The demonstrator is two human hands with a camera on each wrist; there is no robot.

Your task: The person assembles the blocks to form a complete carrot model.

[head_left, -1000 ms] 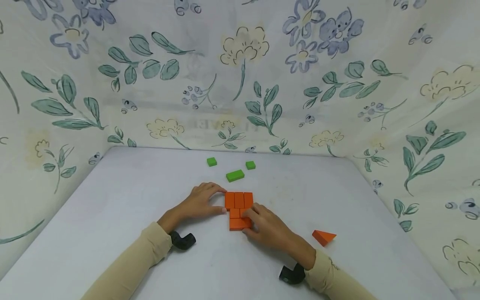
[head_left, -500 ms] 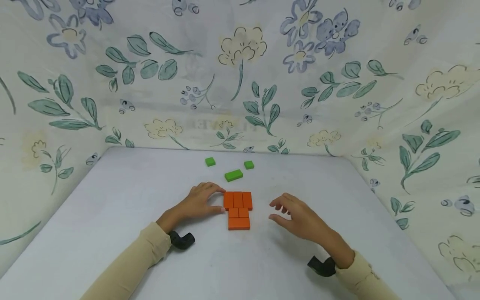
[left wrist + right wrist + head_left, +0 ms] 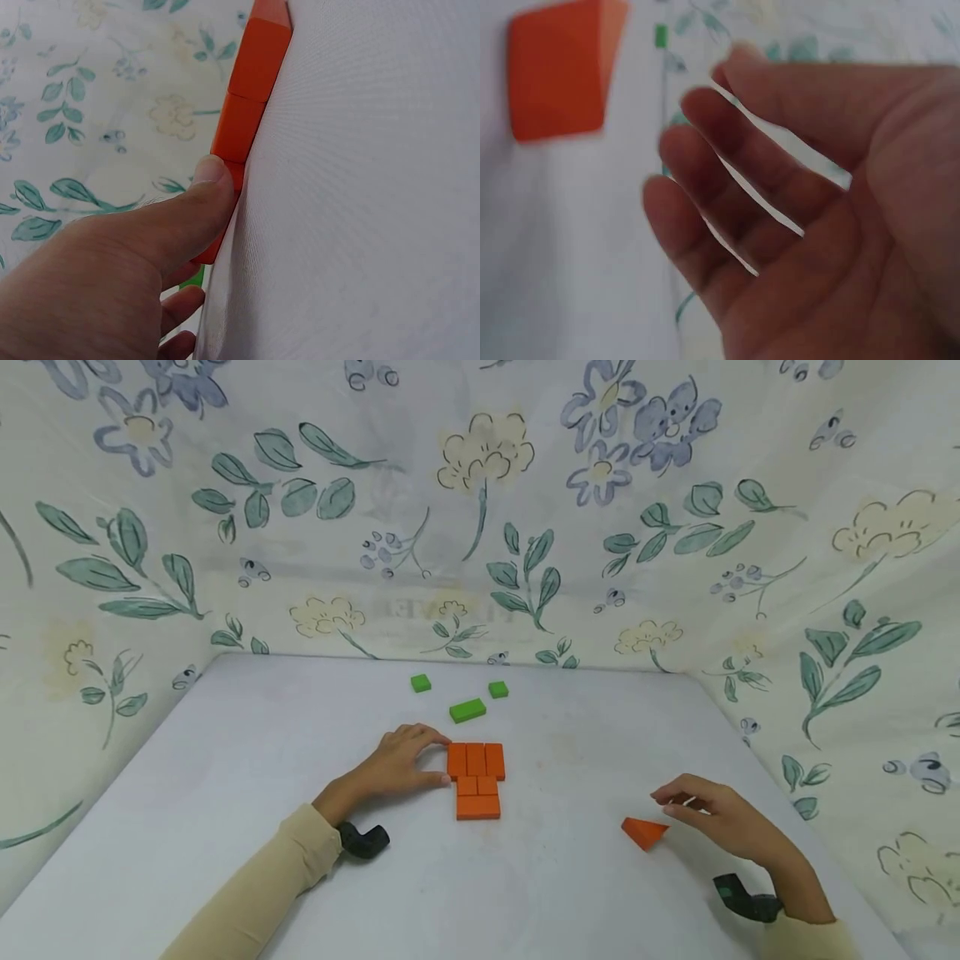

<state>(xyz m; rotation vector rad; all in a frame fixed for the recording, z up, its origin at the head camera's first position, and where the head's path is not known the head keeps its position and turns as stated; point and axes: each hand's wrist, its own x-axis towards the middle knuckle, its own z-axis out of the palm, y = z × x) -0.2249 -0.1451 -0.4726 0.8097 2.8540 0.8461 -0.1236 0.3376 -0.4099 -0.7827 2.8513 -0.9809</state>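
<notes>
Flat orange blocks lie in a tight group on the white table: three upright ones [image 3: 476, 760] in the far row, two small ones behind a wide one [image 3: 477, 808] nearer me. My left hand [image 3: 397, 764] holds the leftmost far-row block, index finger at its far corner and thumb at its near one. In the left wrist view the thumb [image 3: 187, 206] presses against the orange row [image 3: 240, 124]. My right hand [image 3: 720, 814] hovers with loosely bent fingers just right of an orange triangular block [image 3: 643, 832], apart from it; nothing is in its grasp.
Beyond the orange group lie a longer green block [image 3: 468, 711] and two small green blocks, one left [image 3: 421, 683] and one right [image 3: 498, 690]. A floral cloth [image 3: 480, 527] encloses the white table [image 3: 300, 710] at the back and sides.
My right hand has left the small blocks of the orange group and travelled right to beside the triangular block. The left hand stays at the group's left edge.
</notes>
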